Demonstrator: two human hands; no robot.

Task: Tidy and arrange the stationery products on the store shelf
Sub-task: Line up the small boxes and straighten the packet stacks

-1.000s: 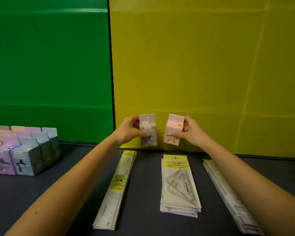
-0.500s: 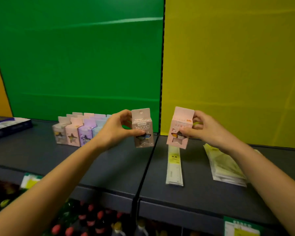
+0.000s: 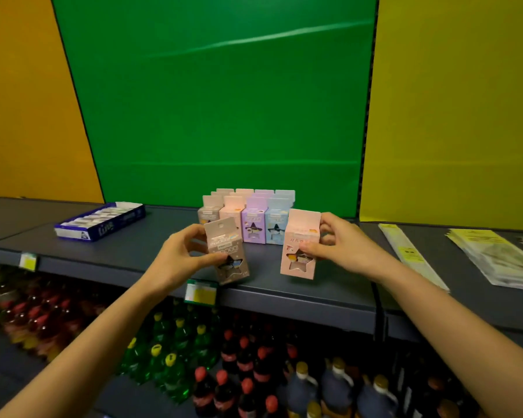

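A person's left hand (image 3: 178,257) gripped a grey carton (image 3: 227,251), thumb across its printed front and fingers curled round its left side. The right hand (image 3: 341,248) pinched a pink carton (image 3: 299,245) the same way, thumb beside the star-shaped window. Both cartons were held near the front edge of the dark shelf (image 3: 133,254), the grey one tilted; whether either touched the shelf could not be told. Behind them, toward the back edge, stood a block of matching pastel cartons (image 3: 255,224) in rows. A blue tray (image 3: 100,221) lay toward the shelf's left end and flat ruler packs (image 3: 405,251) toward its right.

The cartons looked light and thin-walled, likely to dent under a hard squeeze, and the cut-out window seemed the weakest spot. A gentle hold across the side panels, below the hang tab, probably suited them best. Narrow-based, they could tip and knock over neighbours when slid into the rows.
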